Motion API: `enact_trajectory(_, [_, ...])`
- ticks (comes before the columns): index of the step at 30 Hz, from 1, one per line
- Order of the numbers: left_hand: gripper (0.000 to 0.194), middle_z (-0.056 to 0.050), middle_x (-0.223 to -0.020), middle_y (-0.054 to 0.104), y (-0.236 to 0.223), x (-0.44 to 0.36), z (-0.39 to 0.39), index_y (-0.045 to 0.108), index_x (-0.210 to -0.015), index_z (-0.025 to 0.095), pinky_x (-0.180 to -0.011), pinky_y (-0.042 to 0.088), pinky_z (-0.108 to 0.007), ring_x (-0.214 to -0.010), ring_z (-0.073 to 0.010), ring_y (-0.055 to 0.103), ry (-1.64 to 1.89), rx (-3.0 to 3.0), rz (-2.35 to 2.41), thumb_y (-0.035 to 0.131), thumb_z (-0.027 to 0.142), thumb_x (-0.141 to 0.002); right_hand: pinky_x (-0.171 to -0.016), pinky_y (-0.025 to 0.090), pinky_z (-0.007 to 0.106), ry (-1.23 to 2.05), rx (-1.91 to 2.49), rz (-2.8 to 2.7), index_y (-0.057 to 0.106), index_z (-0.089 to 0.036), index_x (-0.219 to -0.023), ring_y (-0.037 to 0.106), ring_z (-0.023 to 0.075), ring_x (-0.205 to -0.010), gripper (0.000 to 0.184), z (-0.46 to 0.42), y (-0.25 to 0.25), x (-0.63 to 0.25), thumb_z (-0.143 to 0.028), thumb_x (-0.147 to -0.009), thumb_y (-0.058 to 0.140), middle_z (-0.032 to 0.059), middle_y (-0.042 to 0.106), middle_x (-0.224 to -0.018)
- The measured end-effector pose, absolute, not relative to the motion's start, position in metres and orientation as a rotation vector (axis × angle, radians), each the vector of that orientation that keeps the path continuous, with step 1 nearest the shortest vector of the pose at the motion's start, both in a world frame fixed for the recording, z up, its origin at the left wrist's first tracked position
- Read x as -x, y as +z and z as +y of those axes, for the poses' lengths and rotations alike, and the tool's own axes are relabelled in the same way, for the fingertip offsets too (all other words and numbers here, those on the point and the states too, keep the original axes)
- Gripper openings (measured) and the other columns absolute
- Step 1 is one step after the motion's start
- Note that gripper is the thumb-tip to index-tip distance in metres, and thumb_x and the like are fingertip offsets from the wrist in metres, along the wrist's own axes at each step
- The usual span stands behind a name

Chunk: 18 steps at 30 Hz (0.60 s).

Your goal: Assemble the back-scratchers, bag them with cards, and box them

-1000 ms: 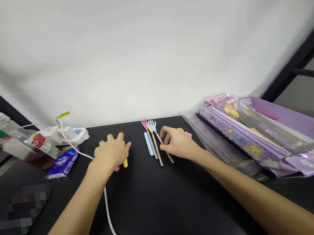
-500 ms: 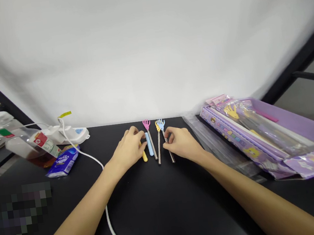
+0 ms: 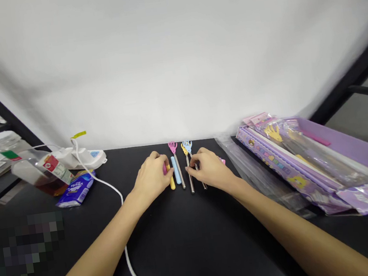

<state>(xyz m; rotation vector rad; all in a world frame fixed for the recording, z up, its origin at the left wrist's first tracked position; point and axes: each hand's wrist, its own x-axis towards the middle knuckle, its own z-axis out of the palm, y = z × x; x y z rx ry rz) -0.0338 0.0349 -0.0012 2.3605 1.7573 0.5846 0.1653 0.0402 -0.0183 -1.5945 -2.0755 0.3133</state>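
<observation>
My left hand [image 3: 151, 174], fingers curled, closes at the yellow handle [image 3: 172, 184]; a magenta piece [image 3: 164, 168] shows between its thumb and fingers. Beside it a light blue handle [image 3: 176, 170] lies on the black table. To its right is a pink hand-shaped back scratcher [image 3: 179, 168] with a metal rod. A yellow back scratcher [image 3: 189, 173] lies alongside, its head partly under the blue one. My right hand [image 3: 210, 167] is curled with thumb and fingers around the rod of the blue back scratcher [image 3: 188, 146], whose middle it hides. A bit of pink [image 3: 222, 161] peeks out behind that hand.
On the right stands a purple box [image 3: 351, 147] with bagged scratchers, beside clear plastic sleeves [image 3: 259, 173]. At left are a bottle of brown liquid [image 3: 39, 168], a blue tissue pack [image 3: 77, 189] and a power strip [image 3: 93, 158]. A white cable [image 3: 127, 254] crosses the black table [image 3: 198, 244].
My left hand has shifted slightly right with the yellow handle, and the magenta piece now shows in it. My right hand has moved slightly left over the rods; pink appears behind it.
</observation>
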Motion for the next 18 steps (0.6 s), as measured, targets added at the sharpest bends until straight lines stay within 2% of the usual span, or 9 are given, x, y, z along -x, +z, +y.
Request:
enact_trajectory(6, [0.012, -0.006, -0.098, 0.062, -0.001, 0.034, 0.035, 0.061, -0.079, 0.019, -0.075, 0.051, -0.034, -0.08, -0.0206, 0.065, 0.568, -2.406, 1.794, 0.057, 0.025, -0.089, -0.079, 0.044, 0.032, 0.365, 1.533, -2.078, 0.07, -0.019, -0.068, 0.06, 0.0201, -0.083, 0.012, 0.042, -0.02, -0.165, -0.026, -0.077, 0.069, 0.006, 0.059, -0.085])
enact_trajectory(8, [0.02, -0.007, -0.099, 0.062, -0.001, 0.034, 0.034, 0.061, -0.076, 0.019, -0.071, 0.05, -0.034, -0.078, -0.0207, 0.065, 0.543, -2.42, 1.832, 0.054, 0.027, -0.092, -0.08, 0.045, 0.032, 0.372, 1.517, -2.08, 0.071, -0.019, -0.069, 0.06, 0.0207, -0.085, 0.017, 0.042, -0.02, -0.167, -0.03, -0.081, 0.068, 0.0066, 0.06, -0.085])
enact_trajectory(11, [0.031, -0.008, -0.101, 0.062, 0.0, 0.034, 0.033, 0.062, -0.071, 0.018, -0.067, 0.049, -0.034, -0.075, -0.0204, 0.065, 0.493, -2.416, 1.875, 0.05, 0.032, -0.095, -0.079, 0.044, 0.032, 0.367, 1.539, -2.091, 0.073, -0.019, -0.077, 0.061, 0.0201, -0.083, 0.019, 0.04, -0.019, -0.171, -0.032, -0.086, 0.063, 0.0065, 0.061, -0.085])
enact_trajectory(13, [0.035, -0.007, -0.102, 0.063, 0.001, 0.035, 0.034, 0.062, -0.069, 0.018, -0.068, 0.049, -0.034, -0.076, -0.0205, 0.065, 0.488, -2.399, 1.86, 0.05, 0.036, -0.096, -0.077, 0.044, 0.03, 0.385, 1.575, -2.088, 0.074, -0.02, -0.089, 0.061, 0.0179, -0.078, 0.013, 0.038, -0.019, -0.174, -0.024, -0.082, 0.064, 0.005, 0.062, -0.087])
enact_trajectory(15, [0.037, -0.007, -0.101, 0.063, 0.001, 0.036, 0.034, 0.063, -0.068, 0.019, -0.07, 0.049, -0.035, -0.078, -0.0209, 0.066, 0.503, -2.385, 1.825, 0.049, 0.037, -0.097, -0.073, 0.044, 0.029, 0.414, 1.591, -2.077, 0.073, -0.021, -0.1, 0.06, 0.0154, -0.072, 0.025, 0.038, -0.019, -0.176, -0.017, -0.077, 0.064, 0.0032, 0.064, -0.089])
enact_trajectory(18, [0.039, -0.007, -0.1, 0.063, 0.002, 0.036, 0.035, 0.067, -0.072, 0.02, -0.072, 0.05, -0.036, -0.079, -0.0213, 0.066, 0.524, -2.36, 1.794, 0.046, 0.039, -0.098, -0.071, 0.043, 0.028, 0.405, 1.573, -2.076, 0.073, -0.02, -0.099, 0.059, 0.0146, -0.07, 0.022, 0.038, -0.018, -0.176, -0.018, -0.079, 0.062, 0.0034, 0.064, -0.089])
